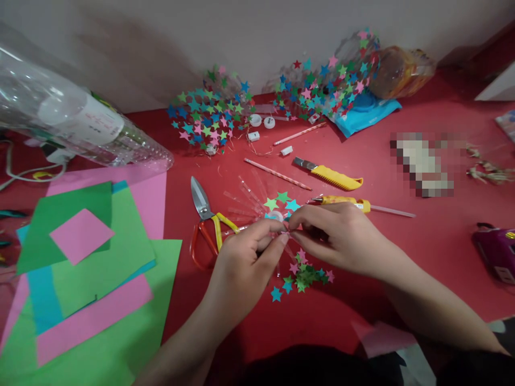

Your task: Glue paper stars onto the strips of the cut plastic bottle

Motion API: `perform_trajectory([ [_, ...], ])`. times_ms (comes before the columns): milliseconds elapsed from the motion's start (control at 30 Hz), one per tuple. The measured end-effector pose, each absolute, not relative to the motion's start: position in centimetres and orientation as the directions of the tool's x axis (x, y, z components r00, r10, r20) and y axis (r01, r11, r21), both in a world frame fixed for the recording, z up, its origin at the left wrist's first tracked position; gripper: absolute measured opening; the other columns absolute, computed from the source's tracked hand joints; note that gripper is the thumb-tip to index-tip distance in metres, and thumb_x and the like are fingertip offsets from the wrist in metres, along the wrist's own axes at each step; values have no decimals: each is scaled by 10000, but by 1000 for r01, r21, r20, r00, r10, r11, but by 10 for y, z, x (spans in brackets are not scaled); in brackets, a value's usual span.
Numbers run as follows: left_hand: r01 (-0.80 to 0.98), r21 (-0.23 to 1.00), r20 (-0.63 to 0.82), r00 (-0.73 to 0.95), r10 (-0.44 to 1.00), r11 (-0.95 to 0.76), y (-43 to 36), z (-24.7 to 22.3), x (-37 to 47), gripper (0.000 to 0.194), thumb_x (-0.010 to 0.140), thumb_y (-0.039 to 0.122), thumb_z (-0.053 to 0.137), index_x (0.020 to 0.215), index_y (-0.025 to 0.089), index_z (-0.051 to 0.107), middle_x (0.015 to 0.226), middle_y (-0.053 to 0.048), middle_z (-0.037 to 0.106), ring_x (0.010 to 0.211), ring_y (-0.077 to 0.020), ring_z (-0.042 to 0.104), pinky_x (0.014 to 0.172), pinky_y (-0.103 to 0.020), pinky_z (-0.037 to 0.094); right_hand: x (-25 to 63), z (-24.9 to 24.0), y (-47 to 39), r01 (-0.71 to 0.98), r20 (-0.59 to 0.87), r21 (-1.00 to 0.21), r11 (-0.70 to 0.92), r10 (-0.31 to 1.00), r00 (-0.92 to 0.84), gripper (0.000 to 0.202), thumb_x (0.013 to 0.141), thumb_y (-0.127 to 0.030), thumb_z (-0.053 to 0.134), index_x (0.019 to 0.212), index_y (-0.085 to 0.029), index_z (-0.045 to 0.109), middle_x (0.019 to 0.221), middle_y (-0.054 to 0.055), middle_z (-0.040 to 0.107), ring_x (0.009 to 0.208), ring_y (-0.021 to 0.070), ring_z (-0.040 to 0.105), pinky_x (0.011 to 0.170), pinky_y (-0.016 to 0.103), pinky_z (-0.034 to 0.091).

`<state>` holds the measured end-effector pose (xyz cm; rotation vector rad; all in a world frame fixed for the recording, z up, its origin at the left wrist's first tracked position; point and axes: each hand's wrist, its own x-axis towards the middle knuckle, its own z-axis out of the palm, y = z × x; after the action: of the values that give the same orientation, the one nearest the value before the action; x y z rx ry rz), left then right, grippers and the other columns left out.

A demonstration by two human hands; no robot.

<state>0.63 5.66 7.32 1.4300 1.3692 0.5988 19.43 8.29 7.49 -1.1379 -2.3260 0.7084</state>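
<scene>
My left hand (253,252) and my right hand (338,233) meet at the fingertips over a cut piece of clear plastic. Both pinch at one small spot; what lies between the fingers is mostly hidden, with a bit of pink showing. Thin clear plastic strips (249,193) fan out from a pale round centre (274,216). Paper stars in green and blue (282,197) lie at that centre, just beyond my fingers. Below my right hand is a small heap of loose paper stars (306,276). Scissors (205,214) with red and yellow handles lie left of the strips.
A yellow cutter (333,176), a yellow glue gun (346,203) and patterned pencils (277,173) lie beyond my hands. Star-covered decorations (213,115) stand by the wall. Coloured paper sheets (120,230) and a large clear bottle (80,112) occupy the left; a purple object (494,249) sits right.
</scene>
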Motion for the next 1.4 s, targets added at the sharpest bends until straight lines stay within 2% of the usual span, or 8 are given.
perform_trajectory([
  [200, 391, 888, -335, 186, 924, 243, 58, 71, 5, 158, 870, 318, 557, 865, 182, 637, 469, 98, 286, 421, -61, 223, 398, -200, 202, 196, 75, 86, 582, 202, -605, 543, 812, -548, 108, 900, -211, 524, 903, -161, 619, 679, -4, 643, 605, 102, 579, 576, 220, 371],
  [400, 405, 868, -380, 165, 910, 289, 59, 69, 6, 182, 861, 353, 568, 850, 191, 650, 458, 92, 285, 420, -67, 239, 407, -209, 199, 197, 75, 85, 603, 228, -567, 561, 810, -540, 115, 899, -214, 512, 916, -159, 613, 699, 9, 661, 618, 115, 601, 566, 226, 372],
  [633, 427, 868, -349, 158, 924, 255, 59, 69, 4, 183, 855, 337, 571, 791, 185, 651, 497, 66, 381, 487, -79, 305, 463, -207, 267, 197, 74, 85, 617, 235, -542, 570, 808, -541, 123, 898, -218, 505, 911, -164, 614, 681, 2, 648, 610, 115, 596, 558, 228, 362],
  [900, 422, 867, -362, 167, 917, 265, 59, 72, 3, 213, 872, 405, 569, 849, 202, 630, 471, 84, 328, 447, -75, 266, 420, -209, 215, 198, 74, 84, 634, 238, -524, 569, 812, -532, 132, 903, -214, 499, 894, -159, 619, 677, 11, 649, 607, 117, 595, 560, 232, 363],
  [1200, 407, 871, -350, 123, 929, 274, 59, 72, 3, 192, 863, 368, 590, 814, 188, 632, 450, 85, 290, 422, -67, 235, 398, -216, 187, 199, 74, 84, 639, 234, -515, 571, 811, -536, 133, 906, -212, 490, 916, -166, 615, 702, 18, 659, 633, 125, 601, 574, 237, 362],
  [1400, 378, 876, -377, 150, 914, 300, 61, 71, 2, 204, 849, 383, 600, 814, 185, 633, 439, 85, 332, 397, -64, 281, 381, -202, 201, 199, 75, 84, 632, 246, -510, 584, 803, -543, 123, 904, -210, 496, 907, -160, 609, 686, 16, 647, 606, 115, 574, 566, 234, 337],
])
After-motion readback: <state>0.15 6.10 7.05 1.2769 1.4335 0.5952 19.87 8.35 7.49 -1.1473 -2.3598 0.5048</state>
